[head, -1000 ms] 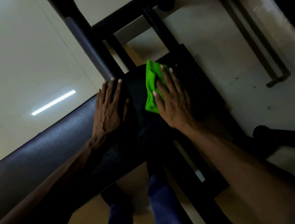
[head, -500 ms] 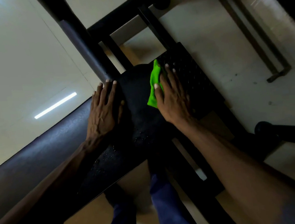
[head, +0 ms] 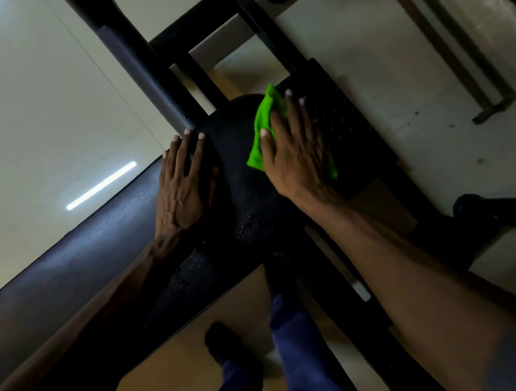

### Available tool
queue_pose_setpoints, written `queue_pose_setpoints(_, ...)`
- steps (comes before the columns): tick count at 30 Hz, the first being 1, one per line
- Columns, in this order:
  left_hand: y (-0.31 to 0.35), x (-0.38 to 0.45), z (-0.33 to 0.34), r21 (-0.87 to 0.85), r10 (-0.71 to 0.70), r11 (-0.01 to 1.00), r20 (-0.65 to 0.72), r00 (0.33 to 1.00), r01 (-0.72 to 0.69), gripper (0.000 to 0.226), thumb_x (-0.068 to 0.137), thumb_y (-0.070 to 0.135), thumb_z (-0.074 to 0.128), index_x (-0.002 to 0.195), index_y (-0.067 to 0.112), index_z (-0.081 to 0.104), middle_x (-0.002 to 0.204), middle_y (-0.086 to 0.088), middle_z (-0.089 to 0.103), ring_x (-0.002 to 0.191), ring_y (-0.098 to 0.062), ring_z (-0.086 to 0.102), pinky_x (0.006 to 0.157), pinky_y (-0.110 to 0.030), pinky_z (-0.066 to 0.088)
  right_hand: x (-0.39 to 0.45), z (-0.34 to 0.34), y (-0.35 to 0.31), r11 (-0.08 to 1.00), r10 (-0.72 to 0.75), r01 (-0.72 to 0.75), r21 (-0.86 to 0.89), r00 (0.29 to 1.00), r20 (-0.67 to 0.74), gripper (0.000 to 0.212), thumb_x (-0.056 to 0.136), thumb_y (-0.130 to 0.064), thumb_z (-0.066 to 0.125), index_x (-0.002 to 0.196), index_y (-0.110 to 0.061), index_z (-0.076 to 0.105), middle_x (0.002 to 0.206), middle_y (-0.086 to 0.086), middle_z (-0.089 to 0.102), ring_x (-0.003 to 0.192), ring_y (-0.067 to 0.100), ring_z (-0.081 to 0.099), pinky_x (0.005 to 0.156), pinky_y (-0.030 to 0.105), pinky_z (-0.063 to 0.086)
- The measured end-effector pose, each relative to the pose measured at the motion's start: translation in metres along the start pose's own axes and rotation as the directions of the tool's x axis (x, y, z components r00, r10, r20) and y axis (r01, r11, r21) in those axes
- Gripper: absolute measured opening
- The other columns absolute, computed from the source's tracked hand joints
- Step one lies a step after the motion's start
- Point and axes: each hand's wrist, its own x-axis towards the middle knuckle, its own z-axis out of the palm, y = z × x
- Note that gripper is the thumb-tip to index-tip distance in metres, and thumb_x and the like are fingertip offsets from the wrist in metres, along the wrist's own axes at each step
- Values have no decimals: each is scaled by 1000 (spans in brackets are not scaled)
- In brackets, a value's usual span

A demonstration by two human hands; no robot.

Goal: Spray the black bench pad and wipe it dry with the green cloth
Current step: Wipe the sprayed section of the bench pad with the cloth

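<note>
The black bench pad runs from lower left up to its rounded far end at the centre. Water droplets speckle its near part below my hands. My right hand lies flat on the bright green cloth and presses it onto the pad's far right edge; most of the cloth is hidden under the palm. My left hand rests flat on the pad's left side, fingers spread, holding nothing. No spray bottle is in view.
A padded black post rises behind the pad. A black studded footplate sits right of the cloth, with black frame bars beyond. A roller pad juts in from the right. My legs stand below on the tiled floor.
My right hand has slid the cloth a little toward the pad's far right edge, bunching it narrower. My left hand has stayed flat on the pad.
</note>
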Motion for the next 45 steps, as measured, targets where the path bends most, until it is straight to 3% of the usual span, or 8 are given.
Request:
queue_pose_setpoints(7, -1, -27, -12, -24, 40, 999, 23, 999, -40, 59, 105, 31, 46, 158, 9, 29, 166, -17, 21, 156, -34, 14, 127, -51, 13, -107, 9, 27, 895, -418, 427, -127, 904, 89, 44, 110, -46, 35, 145, -28, 56, 177, 1, 15, 165, 26, 11, 129, 61, 17)
queue_pose_setpoints(12, -16, -53, -10, -20, 20, 1000, 41, 999, -19, 62, 106, 34, 42, 160, 13, 20, 169, -12, 12, 157, -28, 4, 128, -48, 8, -97, -6, 47, 892, -403, 419, -169, 907, 121, 46, 108, -48, 40, 145, -29, 59, 176, -2, 20, 164, 24, 15, 129, 60, 16)
queue_pose_setpoints(16, -21, -62, -7, -27, 10, 1000, 37, 999, -9, 62, 106, 34, 42, 160, 14, 20, 169, -11, 12, 157, -28, 4, 128, -48, 7, -67, 0, 9, 946, -267, 276, -169, 961, 76, 60, 107, -48, 35, 165, -42, 23, 178, 5, 11, 164, 35, 8, 127, 71, 6)
queue_pose_setpoints(19, -22, -63, -8, -23, 4, 1000, 38, 999, -4, 62, 106, 34, 42, 160, 14, 21, 169, -12, 14, 157, -29, 6, 128, -48, 8, -68, 7, -9, 950, -239, 249, -187, 968, 72, 59, 108, -49, 32, 165, -46, 15, 178, 11, 6, 164, 41, 3, 124, 75, 5)
queue_pose_setpoints(30, -15, -61, -9, -33, -34, 999, 46, 998, 35, 62, 107, 33, 42, 160, 12, 19, 169, -12, 11, 157, -29, 3, 129, -47, 3, -76, -9, 60, 729, -606, 654, -203, 754, 255, 60, 109, -54, 26, 166, -42, 14, 178, -4, 7, 165, 26, 4, 129, 65, 10)
queue_pose_setpoints(35, -16, -64, -3, -14, -20, 1000, -5, 1000, 19, 60, 107, 32, 42, 160, 11, 21, 169, -12, 12, 157, -30, 5, 128, -50, 6, -36, -2, 32, 917, -342, 354, -185, 935, 94, 59, 110, -51, 24, 167, -39, 15, 178, -2, 9, 165, 26, 6, 130, 59, 15)
queue_pose_setpoints(38, -12, -64, 0, -15, -43, 999, -8, 999, 43, 60, 106, 31, 41, 159, 10, 23, 169, -13, 14, 157, -31, 6, 128, -51, 7, -52, 13, -7, 959, -245, 245, -145, 969, 17, 61, 109, -48, 31, 167, -37, 19, 178, 2, 12, 165, 30, 8, 130, 62, 12)
queue_pose_setpoints(45, -16, -63, -8, -29, -3, 1000, 15, 1000, 3, 63, 103, 41, 31, 158, 8, 28, 167, -15, 18, 156, -34, 11, 127, -53, 12, -98, -1, 37, 751, -606, 643, -154, 762, 228, 58, 110, -49, 26, 166, -39, 18, 178, -5, 11, 165, 24, 7, 131, 59, 11)
